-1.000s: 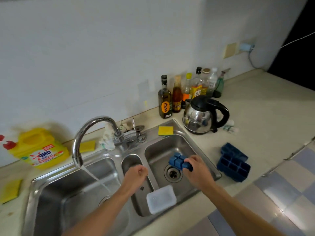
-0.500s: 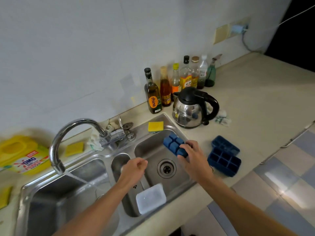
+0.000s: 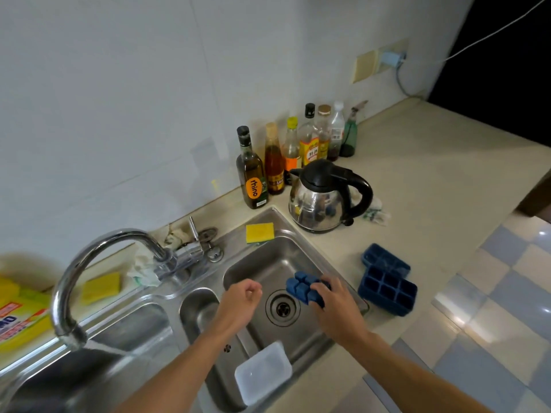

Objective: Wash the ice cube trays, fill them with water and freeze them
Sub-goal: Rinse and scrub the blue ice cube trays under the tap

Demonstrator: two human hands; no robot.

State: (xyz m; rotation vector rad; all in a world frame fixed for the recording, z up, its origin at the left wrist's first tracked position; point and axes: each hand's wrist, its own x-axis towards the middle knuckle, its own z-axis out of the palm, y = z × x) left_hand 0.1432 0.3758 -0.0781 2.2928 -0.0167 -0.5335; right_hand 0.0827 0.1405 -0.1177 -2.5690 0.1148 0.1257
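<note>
Nearest, a white plastic tub [image 3: 262,372] sits on the front edge of the sink [image 3: 268,263], by the small middle bowl. Just beyond it the left hand [image 3: 238,305] hovers over the divider with its fingers loosely curled toward the palm, holding nothing. The right hand [image 3: 334,302] grips a blue ice cube tray [image 3: 301,289], fingers curled over its near edge. The tray is held bottom up (its cube bumps face the camera) above the right bowl, just beside the drain [image 3: 282,307]. To the left, water runs from the curved tap [image 3: 89,263] into the left bowl. Two more blue trays [image 3: 387,290] lie open side up on the counter [image 3: 432,204] right of the sink, touching each other. Farther back a yellow sponge [image 3: 260,232] rests on the sink's rear corner, a steel kettle [image 3: 325,198] stands near it, and a row of bottles [image 3: 252,171] lines the wall. A yellow detergent jug [image 3: 18,314] is at the far left.
</note>
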